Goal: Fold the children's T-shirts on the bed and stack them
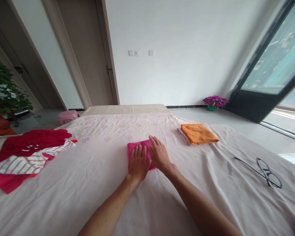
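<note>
As left hand (139,164) lies flat, right hand (160,154) tilted, pink cloth (132,147) beneath

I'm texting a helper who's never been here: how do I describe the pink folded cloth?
Find the pale sheet before the white wall. Near its middle, a small bright pink folded cloth lies under the left hand, the right hand at its edge. It is squared, unlike the loose heap at left, and pink, unlike the orange cloth at right.

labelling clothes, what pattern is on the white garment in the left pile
Red-pink stripes on the white garment, seen in the head view.
</note>
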